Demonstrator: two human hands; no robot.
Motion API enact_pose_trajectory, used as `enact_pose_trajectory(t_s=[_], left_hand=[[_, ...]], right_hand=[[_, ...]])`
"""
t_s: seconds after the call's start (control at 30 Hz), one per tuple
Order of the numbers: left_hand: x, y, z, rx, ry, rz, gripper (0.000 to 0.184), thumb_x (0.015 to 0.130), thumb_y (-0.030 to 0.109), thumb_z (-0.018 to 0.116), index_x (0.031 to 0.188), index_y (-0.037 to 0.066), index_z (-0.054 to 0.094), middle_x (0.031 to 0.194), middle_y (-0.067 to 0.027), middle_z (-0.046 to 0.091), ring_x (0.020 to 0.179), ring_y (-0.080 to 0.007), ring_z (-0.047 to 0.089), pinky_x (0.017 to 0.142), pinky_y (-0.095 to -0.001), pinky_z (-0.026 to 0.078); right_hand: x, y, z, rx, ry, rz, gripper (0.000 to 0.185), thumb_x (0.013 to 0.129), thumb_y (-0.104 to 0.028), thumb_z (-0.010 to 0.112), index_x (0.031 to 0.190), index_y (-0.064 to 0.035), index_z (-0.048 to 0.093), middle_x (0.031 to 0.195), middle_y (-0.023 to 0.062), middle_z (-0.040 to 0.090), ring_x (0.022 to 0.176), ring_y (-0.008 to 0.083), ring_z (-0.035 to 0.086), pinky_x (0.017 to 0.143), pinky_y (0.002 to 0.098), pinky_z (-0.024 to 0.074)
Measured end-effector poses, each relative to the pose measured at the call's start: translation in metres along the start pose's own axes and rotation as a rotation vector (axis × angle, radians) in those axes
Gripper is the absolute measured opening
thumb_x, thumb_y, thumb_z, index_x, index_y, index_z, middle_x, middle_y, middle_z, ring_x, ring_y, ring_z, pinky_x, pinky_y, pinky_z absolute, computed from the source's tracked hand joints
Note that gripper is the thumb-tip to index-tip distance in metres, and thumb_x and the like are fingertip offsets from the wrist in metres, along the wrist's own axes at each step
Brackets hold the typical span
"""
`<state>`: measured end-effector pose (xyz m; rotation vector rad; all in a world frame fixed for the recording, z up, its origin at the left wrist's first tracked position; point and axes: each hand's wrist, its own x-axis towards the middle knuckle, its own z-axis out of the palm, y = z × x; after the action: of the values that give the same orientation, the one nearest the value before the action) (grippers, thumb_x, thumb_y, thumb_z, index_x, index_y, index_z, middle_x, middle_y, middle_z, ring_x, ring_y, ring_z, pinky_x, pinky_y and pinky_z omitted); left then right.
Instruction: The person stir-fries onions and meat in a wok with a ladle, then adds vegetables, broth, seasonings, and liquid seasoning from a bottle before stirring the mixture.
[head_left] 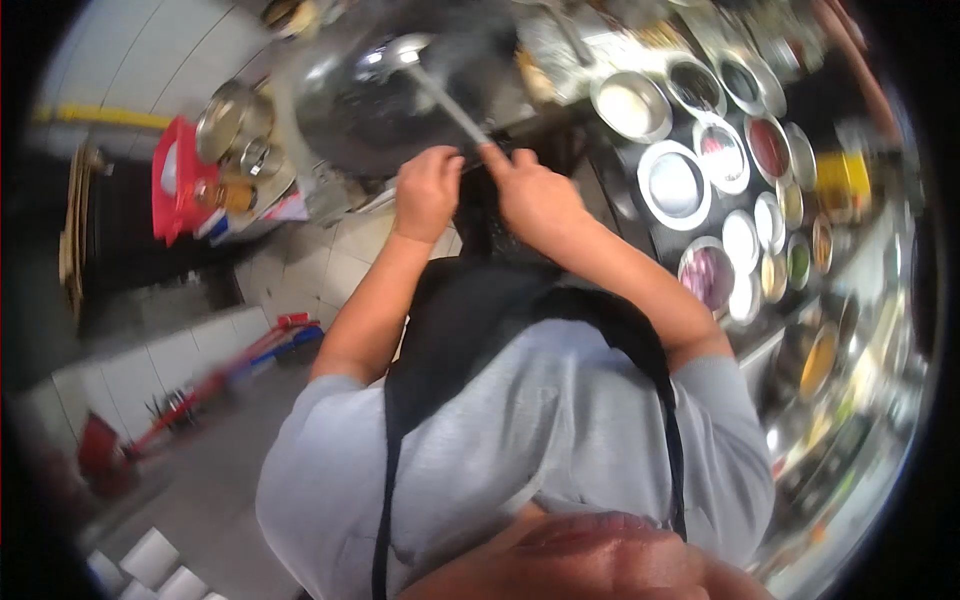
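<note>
A large dark wok [340, 100] stands at the top centre. My right hand [535, 195] is closed round the end of a long metal ladle [445, 100], with its index finger along the handle. The ladle's round bowl rests over the inside of the wok. At the wok's near edge is my left hand [428, 192], its fingers curled together; what they hold, if anything, is hidden.
Metal bowls and lidded pots [673, 186] of ingredients fill the counter on the right. On the left sit a red plastic container [172, 180], a metal pot [228, 120] and a jar [237, 196]. Someone's arm [862, 75] shows at the upper right.
</note>
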<state>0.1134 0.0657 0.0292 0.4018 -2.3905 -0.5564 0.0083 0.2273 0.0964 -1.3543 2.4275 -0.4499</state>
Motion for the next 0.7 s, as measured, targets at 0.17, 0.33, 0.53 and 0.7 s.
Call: enact_pose_trajectory(t_s=[0.17, 0.33, 0.53, 0.7], left_hand=[[-0.047, 0.014, 0.017, 0.009, -0.124, -0.253, 0.024, 0.095, 0.018, 0.066, 0.113, 0.002, 0.064, 0.102, -0.0186, 0.069, 0.092, -0.0341, 0.068, 0.080, -0.0406, 0.053], [-0.044, 0.017, 0.010, 0.050, -0.161, -0.178, 0.022, 0.098, 0.019, 0.063, 0.106, -0.002, 0.063, 0.099, -0.0209, 0.068, 0.089, -0.0338, 0.066, 0.080, -0.0414, 0.052], [-0.101, 0.013, -0.026, -0.058, -0.150, -0.092, 0.019, 0.094, 0.011, 0.065, 0.109, -0.002, 0.064, 0.104, -0.0177, 0.062, 0.099, -0.0339, 0.061, 0.088, -0.0415, 0.048], [-0.261, -0.208, -0.041, -0.563, -0.992, -0.619, 0.031, 0.100, 0.015, 0.054, 0.127, 0.000, 0.061, 0.115, -0.0140, 0.064, 0.113, -0.0269, 0.060, 0.097, -0.0361, 0.046]], right_hand=[[-0.031, 0.024, 0.043, 0.330, -0.031, -0.087, 0.062, 0.086, -0.010, 0.060, 0.146, -0.0072, 0.043, 0.115, 0.0255, 0.062, 0.100, 0.0413, 0.068, 0.082, 0.0483, 0.0569], [-0.033, 0.039, 0.045, 0.572, -0.048, -0.077, 0.050, 0.084, -0.025, 0.063, 0.126, 0.0017, 0.061, 0.094, 0.0267, 0.070, 0.097, 0.0397, 0.069, 0.084, 0.0481, 0.0542], [-0.094, 0.098, 0.065, 0.810, 0.274, 0.064, 0.046, 0.089, -0.035, 0.066, 0.121, -0.0021, 0.067, 0.112, 0.0231, 0.069, 0.105, 0.0369, 0.066, 0.093, 0.0437, 0.0523], [-0.213, 0.190, 0.041, 0.435, 0.810, 0.621, 0.025, 0.086, -0.010, 0.062, 0.110, -0.0054, 0.068, 0.107, 0.0186, 0.067, 0.102, 0.0371, 0.065, 0.092, 0.0446, 0.0523]])
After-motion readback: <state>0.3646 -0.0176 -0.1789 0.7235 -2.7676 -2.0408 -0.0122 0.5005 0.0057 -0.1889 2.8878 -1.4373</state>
